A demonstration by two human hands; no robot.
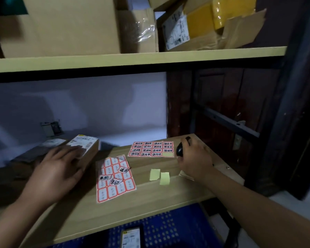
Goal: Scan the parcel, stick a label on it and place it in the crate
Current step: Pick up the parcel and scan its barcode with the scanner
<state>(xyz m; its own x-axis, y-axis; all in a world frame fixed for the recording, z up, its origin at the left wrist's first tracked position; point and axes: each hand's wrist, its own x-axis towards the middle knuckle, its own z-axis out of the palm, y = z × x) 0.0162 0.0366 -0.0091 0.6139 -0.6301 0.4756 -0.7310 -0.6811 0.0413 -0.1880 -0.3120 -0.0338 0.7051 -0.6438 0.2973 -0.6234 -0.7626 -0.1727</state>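
A brown cardboard parcel (89, 149) with a white shipping label on top lies on the wooden shelf (150, 199) at the left. My left hand (55, 170) rests flat on it, fingers spread over its top. My right hand (195, 158) is closed around a black handheld scanner (179, 150) at the shelf's right end. Two red-bordered label sheets lie between the hands: a near one (115, 178) with some labels peeled, and a far one (151, 149) with handwritten labels. Below the shelf's front edge is a blue perforated crate (168, 231) holding a parcel (131, 238).
Two small pale-green paper slips (159, 176) lie on the shelf near my right wrist. Darker parcels (34, 153) sit behind and left of the brown one. The upper shelf (132, 58) carries large cardboard boxes. A dark wooden door (240, 113) stands at the right.
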